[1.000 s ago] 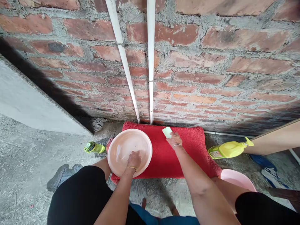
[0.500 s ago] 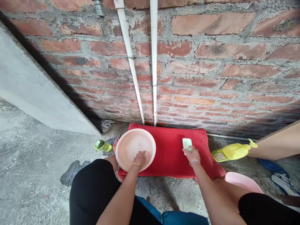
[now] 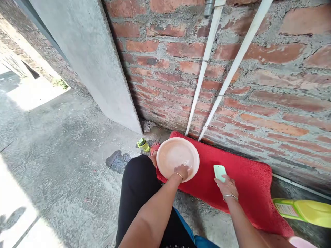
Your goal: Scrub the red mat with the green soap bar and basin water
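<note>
My left hand (image 3: pixel 182 171) dips into the water of a pale pink basin (image 3: pixel 160 159), near the rim closest to me. Its fingers are partly hidden under the rippling water, so I cannot tell whether they are open or closed. In my right hand (image 3: pixel 229 187) is a pale green rounded rectangular object (image 3: pixel 219 172), gripped by its near end; its exact kind is unclear. It is over a red cloth (image 3: pixel 248 186), which lies spread beneath the basin's right side.
A yellow-green bottle (image 3: pixel 143 145) stands left of the basin by my foot. A larger yellow bottle (image 3: pixel 306 210) lies at the right, near a pink basin edge (image 3: pixel 301 241). Behind the cloth rises a brick wall (image 3: pixel 186 86) with two white pipes (image 3: pixel 222 94). A grey slab (image 3: pixel 103 69) leans left.
My view has swung left and tilted, so everything appears shifted right. My left hand stays in the basin; my right hand still holds the pale green object over the cloth.
</note>
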